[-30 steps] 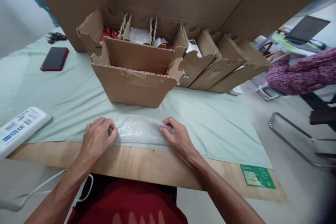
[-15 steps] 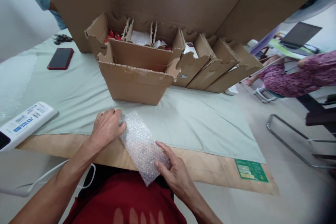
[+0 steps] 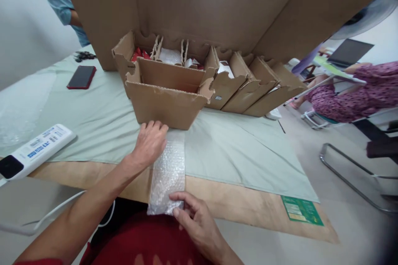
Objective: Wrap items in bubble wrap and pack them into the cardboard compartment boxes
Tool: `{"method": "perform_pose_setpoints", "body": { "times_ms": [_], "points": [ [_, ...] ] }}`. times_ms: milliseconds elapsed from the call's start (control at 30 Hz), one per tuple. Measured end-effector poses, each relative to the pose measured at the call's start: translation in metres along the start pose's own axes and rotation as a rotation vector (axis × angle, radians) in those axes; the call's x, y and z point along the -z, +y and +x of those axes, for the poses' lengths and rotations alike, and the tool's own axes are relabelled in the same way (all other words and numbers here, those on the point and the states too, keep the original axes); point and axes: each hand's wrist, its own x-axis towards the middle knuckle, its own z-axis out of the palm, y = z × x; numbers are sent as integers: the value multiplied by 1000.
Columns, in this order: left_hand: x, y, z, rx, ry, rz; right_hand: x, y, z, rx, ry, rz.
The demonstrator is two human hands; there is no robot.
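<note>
A clear bubble wrap pouch (image 3: 168, 169) lies lengthwise from the cloth across the table's front edge, its near end reaching toward my red top. My left hand (image 3: 151, 143) is closed on its far left corner, fingers curled down. At the near right edge, my right hand (image 3: 199, 221) grips the wrap between thumb and index finger, the other fingers loosely bent. Just beyond my left hand stands an open-topped cardboard bin (image 3: 164, 105) whose inside back wall shows. Whether the pouch contains anything cannot be made out.
Behind stand several cardboard bins (image 3: 231, 85) holding wrapped items, backed by a tall cardboard panel (image 3: 199, 8). On the left are a phone (image 3: 81, 77), a white labelled device (image 3: 40, 149) and more bubble wrap (image 3: 23, 103). A green card (image 3: 302, 210) is at right; two other people are partly visible.
The pouch has turned from slanted to nearly straight away from me. My left hand moved right and forward with its far end; my right hand moved slightly down and left.
</note>
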Motion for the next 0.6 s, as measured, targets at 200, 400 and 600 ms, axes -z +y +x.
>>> {"method": "perform_pose_setpoints", "body": {
  "times_ms": [200, 400, 600],
  "points": [
    [4, -16, -67, -278, -157, -469, 3, 5, 8, -51, -31, 304],
    [-1, -31, -122, -183, -374, -698, 5, -6, 17, 24, -49, 708],
    [-25, -2, -101, 157, -52, -851, 12, -13, 23, 224, 13, 493]
  ]
}}
